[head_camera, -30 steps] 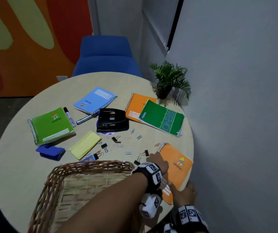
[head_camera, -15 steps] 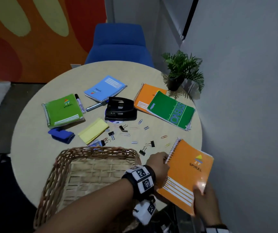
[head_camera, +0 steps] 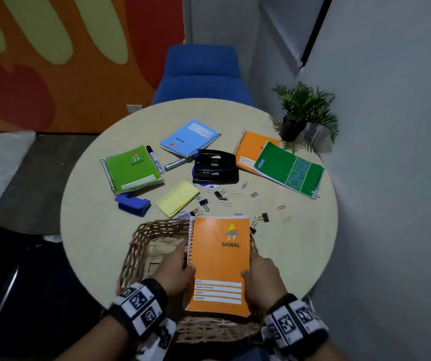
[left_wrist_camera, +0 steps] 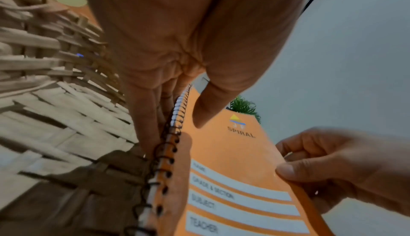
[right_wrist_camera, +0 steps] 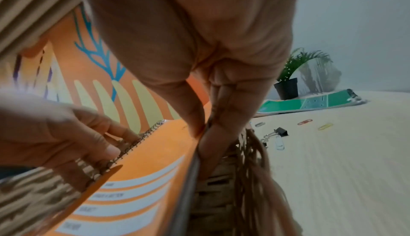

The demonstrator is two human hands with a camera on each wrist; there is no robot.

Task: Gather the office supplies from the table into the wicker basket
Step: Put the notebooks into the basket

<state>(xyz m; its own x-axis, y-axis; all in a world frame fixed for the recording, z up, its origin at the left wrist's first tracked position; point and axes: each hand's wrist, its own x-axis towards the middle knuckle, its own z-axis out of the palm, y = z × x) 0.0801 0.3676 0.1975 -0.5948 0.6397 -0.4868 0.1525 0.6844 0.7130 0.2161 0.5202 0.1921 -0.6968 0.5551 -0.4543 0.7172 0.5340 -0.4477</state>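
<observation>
We hold the orange notebook over the right side of the wicker basket, which sits at the near edge of the round table. Its long side runs away from us, from the near rim of the basket to the far rim, and its front cover faces up with the word SPIRAL toward the far end. The wire spiral runs along its left side. Our left hand grips the spiral side, with the thumb on the cover and the fingers pressed together under it. Our right hand pinches the right side, thumb on top and fingers curled below, close by the basket's right wall. Both wrists point forward. Farther out on the table lie a green notebook, a blue notebook, a steno pad, a hole punch and yellow sticky notes
</observation>
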